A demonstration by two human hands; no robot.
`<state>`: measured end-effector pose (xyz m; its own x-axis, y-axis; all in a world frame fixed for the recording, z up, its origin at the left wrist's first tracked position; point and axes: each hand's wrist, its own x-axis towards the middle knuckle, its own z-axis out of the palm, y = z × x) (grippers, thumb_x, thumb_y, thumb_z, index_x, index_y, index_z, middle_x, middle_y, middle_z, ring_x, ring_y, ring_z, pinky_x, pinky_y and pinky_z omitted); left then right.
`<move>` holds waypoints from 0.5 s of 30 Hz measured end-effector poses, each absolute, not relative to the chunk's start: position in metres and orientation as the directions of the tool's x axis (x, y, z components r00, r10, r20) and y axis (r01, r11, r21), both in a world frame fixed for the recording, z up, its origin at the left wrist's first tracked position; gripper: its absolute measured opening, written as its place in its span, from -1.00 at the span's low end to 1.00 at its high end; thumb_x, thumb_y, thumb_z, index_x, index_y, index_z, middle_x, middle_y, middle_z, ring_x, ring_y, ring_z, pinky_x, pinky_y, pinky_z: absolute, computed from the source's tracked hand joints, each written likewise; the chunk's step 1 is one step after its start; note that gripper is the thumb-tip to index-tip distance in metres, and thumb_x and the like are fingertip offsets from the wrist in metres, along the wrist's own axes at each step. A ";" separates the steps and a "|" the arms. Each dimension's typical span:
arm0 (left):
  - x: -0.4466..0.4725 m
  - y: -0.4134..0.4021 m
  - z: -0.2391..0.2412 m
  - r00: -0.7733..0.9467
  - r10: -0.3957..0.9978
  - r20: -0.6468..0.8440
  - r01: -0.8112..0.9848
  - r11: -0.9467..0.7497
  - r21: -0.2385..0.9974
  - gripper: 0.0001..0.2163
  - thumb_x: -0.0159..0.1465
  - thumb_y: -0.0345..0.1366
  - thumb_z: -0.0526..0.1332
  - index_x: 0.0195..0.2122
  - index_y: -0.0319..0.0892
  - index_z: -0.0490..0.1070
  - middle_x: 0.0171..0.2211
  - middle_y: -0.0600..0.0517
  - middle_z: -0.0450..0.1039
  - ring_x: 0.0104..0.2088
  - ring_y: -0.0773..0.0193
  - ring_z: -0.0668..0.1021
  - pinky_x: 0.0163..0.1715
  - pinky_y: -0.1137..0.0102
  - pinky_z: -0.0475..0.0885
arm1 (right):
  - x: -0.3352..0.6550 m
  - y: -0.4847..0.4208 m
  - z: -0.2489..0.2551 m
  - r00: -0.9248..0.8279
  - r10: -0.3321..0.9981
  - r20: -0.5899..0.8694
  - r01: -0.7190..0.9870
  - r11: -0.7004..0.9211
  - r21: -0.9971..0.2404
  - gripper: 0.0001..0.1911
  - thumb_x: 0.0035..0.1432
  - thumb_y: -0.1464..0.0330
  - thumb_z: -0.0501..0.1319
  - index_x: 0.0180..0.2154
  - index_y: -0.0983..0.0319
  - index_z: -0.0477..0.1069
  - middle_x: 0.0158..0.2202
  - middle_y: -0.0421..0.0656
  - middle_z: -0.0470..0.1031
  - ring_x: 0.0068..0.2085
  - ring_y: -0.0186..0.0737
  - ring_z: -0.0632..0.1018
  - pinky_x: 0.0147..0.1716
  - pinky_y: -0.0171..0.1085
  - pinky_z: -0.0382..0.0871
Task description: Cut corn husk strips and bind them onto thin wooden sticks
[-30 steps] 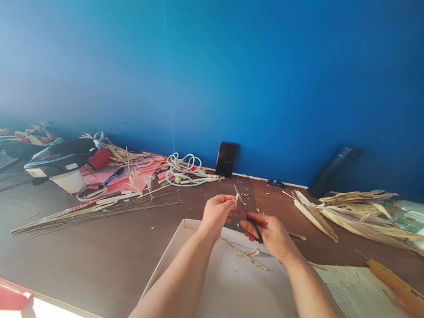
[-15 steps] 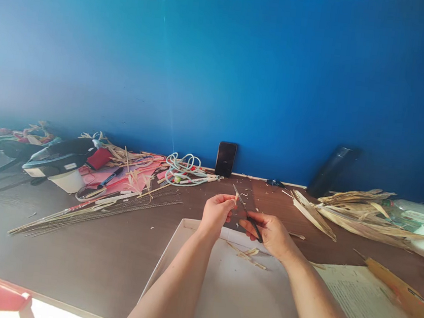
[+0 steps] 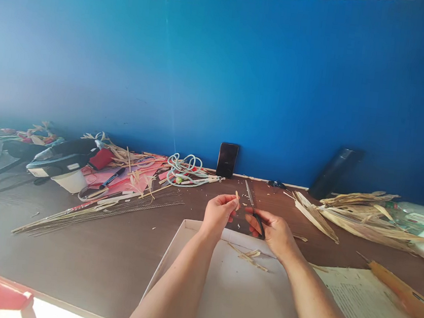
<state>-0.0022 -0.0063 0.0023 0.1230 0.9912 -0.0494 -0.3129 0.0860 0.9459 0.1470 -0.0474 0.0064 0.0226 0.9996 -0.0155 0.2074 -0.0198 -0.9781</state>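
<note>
Brown was the counter (image 3: 71,255), and a blue wall (image 3: 281,85) stood along its far edge. Toward the far left corner sat a black and white appliance (image 3: 61,165). Pink paper (image 3: 125,182) lay beside it, and a bundle of thin sticks (image 3: 95,211) lay nearer to the front edge. A white cable (image 3: 186,169) was coiled by the far edge, and just to its right a dark phone (image 3: 227,159) leaned upright against the wall.

Near the middle of the counter, over the far rim of a shallow white box (image 3: 226,303), the left hand (image 3: 218,215) pinched a small pale strip (image 3: 237,198) between thumb and fingertips. Just beside it, the right hand (image 3: 275,233) was closed around the black handles of the scissors (image 3: 251,204). The blades pointed away toward the wall, looked nearly together, and were apart from the strip. Some pale scraps (image 3: 249,255) lay in the box below the hands.

Further right, dried leaves (image 3: 362,217) were piled by the far edge. A printed sheet (image 3: 371,310) and a wooden tool (image 3: 403,293) lay at the front right corner.
</note>
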 end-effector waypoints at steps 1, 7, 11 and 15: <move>-0.002 -0.006 0.002 0.127 0.991 -0.045 -0.309 0.083 0.947 -0.70 -0.02 -0.17 0.28 -0.31 -0.25 0.48 -0.48 0.02 0.40 -0.59 0.50 0.32 -0.66 0.58 0.16 | 0.147 -0.047 0.006 0.046 0.999 -0.023 0.191 -0.031 -0.981 -0.37 -0.15 0.07 0.32 -0.06 0.28 0.43 -0.57 -0.22 0.39 -0.51 -0.29 0.39 -0.51 -0.31 0.24; -0.002 -0.005 0.000 0.143 0.989 -0.041 -0.287 0.081 0.954 -0.73 -0.03 -0.18 0.29 -0.35 -0.24 0.46 -0.54 0.06 0.37 -0.58 0.49 0.34 -0.65 0.58 0.18 | 0.145 -0.047 0.009 0.144 0.988 -0.048 0.098 -0.063 -0.993 -0.46 -0.12 0.11 0.32 -0.10 0.24 0.44 -0.48 -0.18 0.45 -0.45 -0.28 0.43 -0.47 -0.33 0.25; 0.000 -0.006 0.001 0.140 0.989 -0.050 -0.281 0.088 0.956 -0.76 -0.04 -0.20 0.30 -0.40 -0.24 0.42 -0.53 0.06 0.37 -0.58 0.49 0.35 -0.66 0.58 0.18 | 0.146 -0.045 0.005 0.171 0.984 -0.056 0.072 -0.070 -0.995 -0.48 -0.09 0.11 0.30 -0.06 0.15 0.41 -0.39 -0.18 0.48 -0.38 -0.25 0.46 -0.50 -0.36 0.20; 0.000 -0.008 0.003 0.144 0.988 -0.055 -0.291 0.095 0.952 -0.76 -0.04 -0.22 0.30 -0.38 -0.23 0.40 -0.49 0.05 0.40 -0.58 0.49 0.38 -0.67 0.59 0.19 | 0.147 -0.044 0.002 0.181 0.982 -0.051 0.007 -0.054 -0.999 -0.46 -0.11 0.12 0.30 -0.04 0.10 0.39 -0.34 -0.18 0.50 -0.32 -0.22 0.47 -0.48 -0.35 0.19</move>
<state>0.0003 -0.0080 0.0025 0.1438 0.9881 -0.0548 -0.2910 0.0952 0.9520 0.1474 -0.0437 0.0021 0.1814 0.9821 -0.0514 0.0073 -0.0536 -0.9985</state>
